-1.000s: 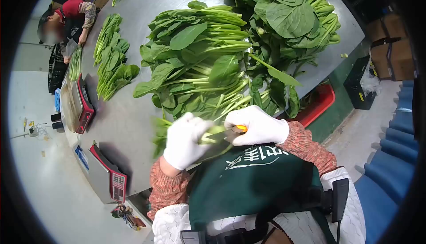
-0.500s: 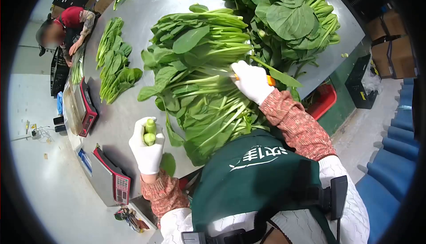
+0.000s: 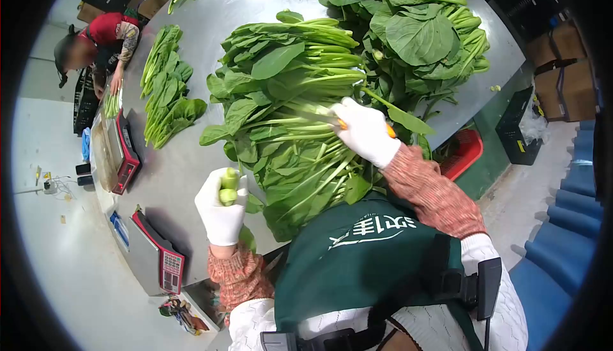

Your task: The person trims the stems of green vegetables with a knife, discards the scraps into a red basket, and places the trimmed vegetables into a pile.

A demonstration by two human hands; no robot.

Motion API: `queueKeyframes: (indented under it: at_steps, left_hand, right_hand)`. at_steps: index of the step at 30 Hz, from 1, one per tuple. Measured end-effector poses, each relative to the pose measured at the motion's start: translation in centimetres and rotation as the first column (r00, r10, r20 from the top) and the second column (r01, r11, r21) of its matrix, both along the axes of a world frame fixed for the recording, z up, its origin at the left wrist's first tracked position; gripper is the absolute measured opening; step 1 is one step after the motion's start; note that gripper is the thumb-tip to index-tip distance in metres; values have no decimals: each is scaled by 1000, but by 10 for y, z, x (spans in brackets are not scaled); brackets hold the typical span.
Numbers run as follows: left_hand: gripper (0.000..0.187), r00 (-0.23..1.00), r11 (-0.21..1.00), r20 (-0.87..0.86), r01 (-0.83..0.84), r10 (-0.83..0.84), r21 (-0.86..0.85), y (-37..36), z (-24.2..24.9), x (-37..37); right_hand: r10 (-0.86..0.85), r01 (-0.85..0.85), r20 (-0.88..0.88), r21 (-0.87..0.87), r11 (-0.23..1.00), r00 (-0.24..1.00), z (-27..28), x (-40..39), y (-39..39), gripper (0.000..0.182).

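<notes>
My left hand (image 3: 222, 209), in a white glove, is closed around a small bunch of cut green stems (image 3: 228, 186) held upright over the steel table's near edge. In a white glove too, my right hand (image 3: 364, 131) grips an orange-handled knife (image 3: 388, 130) and rests on the big pile of leafy greens (image 3: 290, 105) in front of me. The knife blade is hidden among the stalks.
A second heap of greens (image 3: 418, 32) lies at the far right of the steel table (image 3: 185, 172), smaller bunches (image 3: 165, 89) at the left. Two red scales (image 3: 159, 258) (image 3: 121, 150) stand along the left edge. Another person (image 3: 102, 38) works at the far left. A red crate (image 3: 463, 153) sits below.
A second ago both hands met at the table's near edge cutting stems. My right hand then reached out onto the pile, and my left stayed back holding the cut bunch.
</notes>
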State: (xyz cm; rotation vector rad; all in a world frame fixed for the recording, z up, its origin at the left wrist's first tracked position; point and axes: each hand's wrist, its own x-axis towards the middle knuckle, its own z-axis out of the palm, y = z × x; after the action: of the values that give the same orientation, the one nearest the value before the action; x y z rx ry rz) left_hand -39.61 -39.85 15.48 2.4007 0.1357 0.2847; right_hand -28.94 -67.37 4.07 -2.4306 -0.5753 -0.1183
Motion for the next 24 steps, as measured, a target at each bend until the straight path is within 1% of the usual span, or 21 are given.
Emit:
queueKeyframes:
  at_steps: [1, 2, 3, 5, 7, 9, 10, 11, 12, 13, 15, 16, 17, 19, 20, 21, 22, 23, 24]
  left_hand:
    - [19, 999, 1000, 42, 10, -11, 14, -3, -2, 2]
    - [16, 996, 997, 79, 35, -41, 74, -4, -1, 2]
    - [14, 991, 989, 114, 58, -74, 135, -4, 0, 2]
    - [15, 986, 982, 146, 55, -82, 182, 0, 2, -2]
    - [19, 983, 966, 154, 60, -101, 252, 1, 4, -10]
    - [25, 976, 936, 160, 86, -147, 342, -10, 13, -14]
    - [36, 959, 929, 183, 146, -217, 340, -20, 19, -14]
    - [40, 944, 918, 191, 192, -270, 348, -29, 24, -12]
    - [43, 926, 904, 198, 237, -321, 357, -38, 28, -10]
    - [47, 905, 886, 204, 283, -374, 368, -47, 33, -7]
    - [55, 868, 787, 167, 323, -468, 525, -64, 43, 1]
    - [58, 864, 748, 99, 364, -494, 556, -70, 44, 2]
    - [59, 850, 731, 43, 425, -525, 533, -76, 44, 4]
    - [57, 838, 788, 31, 499, -545, 360, -79, 39, 7]
    - [55, 829, 796, 10, 533, -559, 286, -79, 40, 8]
    - [52, 819, 800, -11, 563, -573, 208, -78, 42, 9]
    - [49, 810, 802, -32, 584, -585, 127, -79, 43, 9]
    - [46, 823, 816, -24, 565, -567, 120, -81, 41, 9]
    - [43, 837, 830, -16, 545, -547, 114, -82, 35, 11]
  right_hand:
    - [-17, 19, 30, -83, 996, 999, -8, 9, 9, 23]
    - [28, -30, -11, -221, 975, 1000, -30, 21, 12, 30]
    - [25, -16, 49, -177, 984, 999, -25, 24, 15, 29]
    - [27, -22, 44, -119, 993, 999, -16, 16, 11, 21]
    - [30, -42, 100, 125, 991, 995, 2, -1, 9, 22]
    - [97, -112, 67, 280, 953, 993, 33, -16, 3, 25]
    - [117, -140, 88, 332, 933, 989, 41, -22, 1, 25]
    - [137, -169, 111, 382, 909, 984, 49, -27, -2, 26]
    - [186, -194, 59, 393, 899, 981, 63, -31, -7, 28]
    - [225, -226, 48, 387, 894, 973, 72, -34, -10, 28]
    - [293, -281, 26, 380, 881, 956, 88, -39, -17, 28]
    - [357, -311, -14, 460, 832, 934, 99, -43, -20, 31]
    - [387, -324, -23, 506, 800, 922, 104, -44, -23, 29]
    - [445, -343, -28, 595, 727, 895, 108, -43, -29, 25]
    - [482, -317, -88, 648, 693, 872, 107, -43, -33, 19]
    - [484, -302, -98, 670, 678, 869, 106, -46, -34, 20]
    - [490, -288, -110, 691, 663, 865, 103, -49, -35, 20]
    - [499, -274, -122, 712, 646, 858, 100, -53, -35, 20]
    - [450, -258, -140, 655, 710, 882, 97, -55, -35, 26]
